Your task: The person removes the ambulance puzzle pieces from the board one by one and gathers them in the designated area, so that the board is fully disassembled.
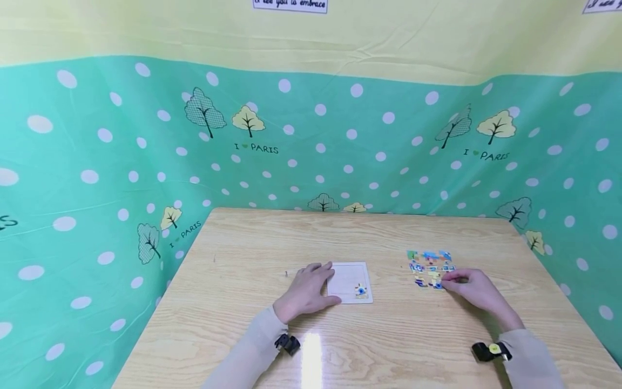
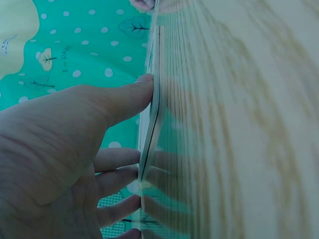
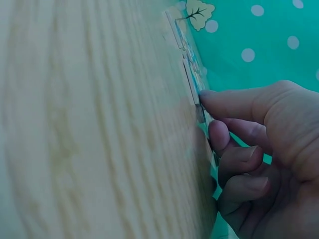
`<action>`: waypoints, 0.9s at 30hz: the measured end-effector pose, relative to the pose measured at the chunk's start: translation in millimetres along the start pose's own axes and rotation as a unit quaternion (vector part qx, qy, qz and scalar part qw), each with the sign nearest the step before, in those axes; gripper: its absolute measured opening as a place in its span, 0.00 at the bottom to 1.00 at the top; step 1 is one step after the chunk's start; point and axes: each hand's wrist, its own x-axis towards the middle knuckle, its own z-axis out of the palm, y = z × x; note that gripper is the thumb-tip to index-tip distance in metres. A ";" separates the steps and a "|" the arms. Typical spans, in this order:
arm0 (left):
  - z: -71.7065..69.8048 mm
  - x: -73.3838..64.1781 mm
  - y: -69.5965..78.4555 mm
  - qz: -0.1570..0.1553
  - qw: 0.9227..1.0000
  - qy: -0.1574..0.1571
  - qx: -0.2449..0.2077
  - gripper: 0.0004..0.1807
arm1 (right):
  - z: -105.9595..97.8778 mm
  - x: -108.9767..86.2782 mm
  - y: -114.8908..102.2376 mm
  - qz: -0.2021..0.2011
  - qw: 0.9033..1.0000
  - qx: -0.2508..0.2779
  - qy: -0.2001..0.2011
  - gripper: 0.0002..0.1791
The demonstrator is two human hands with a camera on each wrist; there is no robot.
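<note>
My left hand [image 1: 306,292] rests at the left side of a white puzzle frame [image 1: 342,275], its fingers fairly straight. In the left wrist view the thumb [image 2: 134,97] touches the edge of the frame. One picture piece [image 1: 361,291] lies in the frame's lower right corner. To the right, my right hand [image 1: 471,286] pinches a puzzle piece [image 1: 439,285] at the lower right of a group of colourful jigsaw pieces [image 1: 430,260]. Seen from the right wrist, the thumb [image 3: 219,102] is against that piece at table level; the fingertips partly hide it.
The wooden table [image 1: 233,313] carries the frame and the loose pieces. A small dark speck [image 1: 286,274] lies left of the frame. Behind and beside the table hangs a green dotted cloth [image 1: 301,151]. Each wrist wears a black strap.
</note>
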 end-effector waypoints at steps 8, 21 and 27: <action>0.2 -0.3 -0.5 0.002 1.000 0.003 -0.001 0.43 | 0.7 -0.1 -1.0 -0.007 1.000 0.003 0.002 0.19; -0.4 0.0 0.7 0.003 1.000 0.004 -0.003 0.43 | 5.8 -0.5 -24.1 -0.040 0.999 0.025 -0.005 0.18; 1.0 0.2 -0.7 0.003 1.000 0.003 -0.003 0.43 | 26.4 4.6 -45.5 -0.067 0.996 0.054 -0.024 0.14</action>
